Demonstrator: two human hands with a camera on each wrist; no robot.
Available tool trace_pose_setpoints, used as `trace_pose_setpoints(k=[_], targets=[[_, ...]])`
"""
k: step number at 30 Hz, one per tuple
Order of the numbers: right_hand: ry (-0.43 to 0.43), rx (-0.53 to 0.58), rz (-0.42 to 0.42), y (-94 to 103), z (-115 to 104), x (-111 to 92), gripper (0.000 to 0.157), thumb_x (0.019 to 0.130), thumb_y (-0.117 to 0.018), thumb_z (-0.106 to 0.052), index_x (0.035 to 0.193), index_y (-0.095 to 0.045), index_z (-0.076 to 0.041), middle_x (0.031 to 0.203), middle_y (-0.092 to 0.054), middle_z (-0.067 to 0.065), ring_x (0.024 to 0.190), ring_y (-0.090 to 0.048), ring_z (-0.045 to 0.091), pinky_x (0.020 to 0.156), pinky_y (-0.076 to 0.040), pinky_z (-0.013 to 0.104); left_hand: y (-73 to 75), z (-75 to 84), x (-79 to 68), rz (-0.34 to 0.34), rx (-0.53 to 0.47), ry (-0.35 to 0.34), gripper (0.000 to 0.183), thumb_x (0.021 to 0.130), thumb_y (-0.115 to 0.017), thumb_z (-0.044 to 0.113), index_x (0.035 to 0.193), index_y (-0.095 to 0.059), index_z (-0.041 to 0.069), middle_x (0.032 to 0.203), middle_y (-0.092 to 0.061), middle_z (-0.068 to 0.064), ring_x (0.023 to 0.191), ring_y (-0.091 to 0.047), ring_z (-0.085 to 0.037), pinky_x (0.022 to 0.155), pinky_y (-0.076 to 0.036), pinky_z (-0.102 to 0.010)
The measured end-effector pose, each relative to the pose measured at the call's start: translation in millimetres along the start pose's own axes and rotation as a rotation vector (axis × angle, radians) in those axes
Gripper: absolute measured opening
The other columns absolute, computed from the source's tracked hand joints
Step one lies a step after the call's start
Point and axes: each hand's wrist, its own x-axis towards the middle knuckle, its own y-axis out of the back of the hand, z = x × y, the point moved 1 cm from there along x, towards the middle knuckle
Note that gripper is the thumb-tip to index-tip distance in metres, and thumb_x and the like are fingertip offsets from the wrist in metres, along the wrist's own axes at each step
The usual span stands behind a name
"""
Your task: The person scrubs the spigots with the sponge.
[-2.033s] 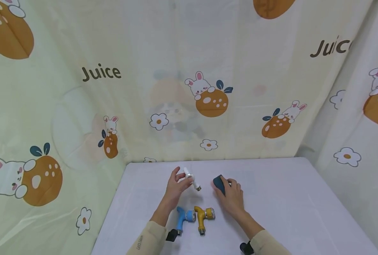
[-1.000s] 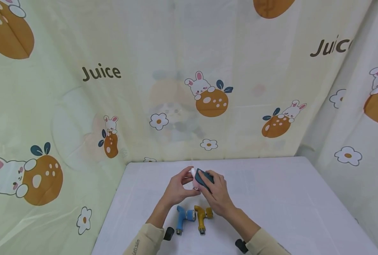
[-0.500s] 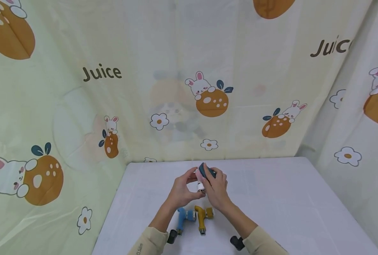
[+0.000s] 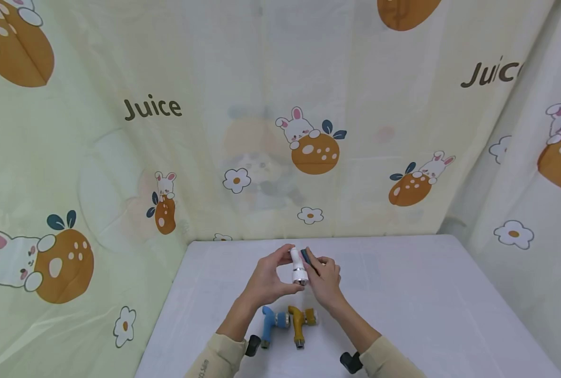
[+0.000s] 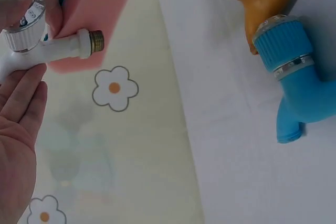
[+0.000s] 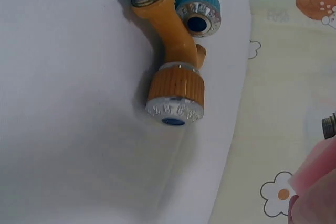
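Note:
Over the far part of the table, my left hand (image 4: 265, 281) grips a white plastic tap (image 4: 297, 265) with a brass threaded end. In the left wrist view the fingers lie beneath its body and the thumb is on its ridged knob (image 5: 25, 34). My right hand (image 4: 326, 283) pinches a two-layer sponge (image 4: 305, 255), pink on one face and dark teal on the other. The pink face (image 5: 100, 11) is turned toward the tap and sits right beside it. In the right wrist view only a corner of the pink layer (image 6: 315, 167) shows, with the threaded end near it.
Two more taps, one blue (image 4: 269, 321) and one orange-yellow (image 4: 299, 321), lie side by side on the white-covered table (image 4: 403, 304), nearer than the hands. A patterned curtain (image 4: 205, 157) hangs behind the table's far edge.
The sponge has come from the right to the white tap and shifted along it, now turned edge-on at its right side. The tap has been turned in my left hand. The other taps stayed put.

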Motion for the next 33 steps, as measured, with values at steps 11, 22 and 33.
trace_pose_setpoints(k=[11, 22, 33], targets=[[0.017, -0.096, 0.023, 4.9, 2.1, -4.5, 0.056, 0.108, -0.050, -0.046, 0.159, -0.044, -0.024, 0.147, -0.038, 0.025, 0.126, -0.029, 0.038, 0.099, -0.026, 0.055, 0.5, -4.3, -4.6, 0.008, -0.102, 0.028, 0.091, 0.073, -0.095, 0.015, 0.150, -0.047, 0.025, 0.137, -0.067, 0.001, 0.130, -0.065, -0.019, 0.114, -0.046, -0.053], [0.161, 0.161, 0.092, 8.8, 11.6, -13.2, 0.049, 0.108, -0.053, -0.030, 0.156, -0.047, -0.025, 0.152, -0.042, 0.014, 0.136, -0.040, 0.034, 0.108, -0.039, 0.062, 1.4, -29.9, -8.6, 0.113, -0.211, 0.073, 0.090, 0.076, -0.092, 0.013, 0.151, -0.042, 0.017, 0.136, -0.063, -0.008, 0.131, -0.064, -0.026, 0.108, -0.052, -0.048], [0.538, 0.084, 0.166, -5.5, -10.3, -29.9, 0.049, 0.093, -0.065, -0.019, 0.142, -0.060, -0.023, 0.141, -0.048, 0.008, 0.125, -0.037, 0.020, 0.091, -0.045, 0.044, -0.2, -26.7, -5.6, 0.137, -0.268, 0.008, 0.091, 0.075, -0.088, -0.004, 0.151, -0.042, 0.014, 0.140, -0.060, -0.014, 0.132, -0.063, -0.029, 0.113, -0.047, -0.043]])
